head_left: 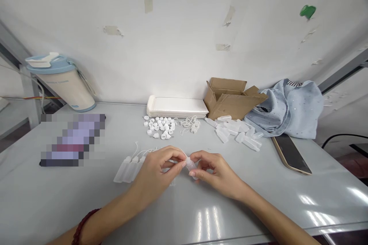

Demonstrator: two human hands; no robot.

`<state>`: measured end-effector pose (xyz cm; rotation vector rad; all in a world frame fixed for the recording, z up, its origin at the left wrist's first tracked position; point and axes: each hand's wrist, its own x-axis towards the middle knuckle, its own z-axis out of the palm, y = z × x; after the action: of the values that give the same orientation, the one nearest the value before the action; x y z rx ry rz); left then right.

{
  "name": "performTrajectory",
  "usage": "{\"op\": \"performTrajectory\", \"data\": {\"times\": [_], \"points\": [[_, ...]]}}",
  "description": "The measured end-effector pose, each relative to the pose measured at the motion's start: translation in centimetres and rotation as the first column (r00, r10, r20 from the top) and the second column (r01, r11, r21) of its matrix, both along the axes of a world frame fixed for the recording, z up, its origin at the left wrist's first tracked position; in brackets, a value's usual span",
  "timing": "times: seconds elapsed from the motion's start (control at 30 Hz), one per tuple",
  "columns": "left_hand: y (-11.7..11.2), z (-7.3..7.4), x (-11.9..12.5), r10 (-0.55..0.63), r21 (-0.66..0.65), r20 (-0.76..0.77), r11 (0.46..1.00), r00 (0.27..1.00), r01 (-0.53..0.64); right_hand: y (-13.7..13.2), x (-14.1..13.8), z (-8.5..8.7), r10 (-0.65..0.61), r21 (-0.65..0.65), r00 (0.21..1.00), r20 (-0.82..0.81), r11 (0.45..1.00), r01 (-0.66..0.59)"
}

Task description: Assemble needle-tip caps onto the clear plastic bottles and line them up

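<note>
Between my two hands is a small translucent squeeze bottle [191, 165], tilted, with a thin white string at its neck. The fingertips of my left hand [161, 166] pinch the bottle's neck end. My right hand [215, 170] grips the bottle's body between thumb and fingers. Left of my left hand, several similar bottles [126, 170] lie in a row with white strings at their tops; the hand hides part of that row. Beyond my hands lie a pile of small white caps [161, 125] and a tangle of white strings [192, 124].
Several loose bottles [232, 129] lie before an open cardboard box [230, 101]. A stack of white flat packs [178, 106] stands by the wall. At right are a phone [291, 153] and a blue cloth [301, 107]; at left, a tumbler [66, 86] and a blurred-out device [74, 138].
</note>
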<state>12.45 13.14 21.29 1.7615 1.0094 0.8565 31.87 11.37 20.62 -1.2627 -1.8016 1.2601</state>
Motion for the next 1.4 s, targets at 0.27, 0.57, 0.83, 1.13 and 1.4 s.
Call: {"op": "performTrajectory", "data": {"times": [0.27, 0.57, 0.83, 1.13, 1.4], "points": [[-0.1, -0.9, 0.1, 0.007, 0.313, -0.05, 0.95, 0.999, 0.008, 0.0, 0.2, -1.1, 0.025, 0.033, 0.994, -0.103, 0.999, -0.021], [-0.4, -1.4, 0.2, 0.049, 0.531, -0.142, 0.846, 0.989, 0.035, -0.1, -0.1, -1.3, 0.023, 0.01, 0.993, -0.115, 1.0, -0.022], [-0.4, -0.8, 0.4, 0.015, 0.367, -0.075, 0.93, 0.997, 0.014, -0.5, -0.8, -1.2, 0.0, 0.015, 0.991, -0.131, 1.0, 0.002], [-0.3, -0.1, 0.5, 0.047, -0.042, -0.042, 0.998, 0.998, -0.049, -0.6, -0.7, -1.3, -0.157, 0.26, 0.988, 0.011, 0.954, 0.148], [-0.3, 0.1, 0.6, -0.038, -0.113, -0.028, 0.993, 0.999, 0.034, -1.1, -0.8, -2.4, -0.131, 0.495, 0.988, 0.08, 0.866, 0.075]]}}
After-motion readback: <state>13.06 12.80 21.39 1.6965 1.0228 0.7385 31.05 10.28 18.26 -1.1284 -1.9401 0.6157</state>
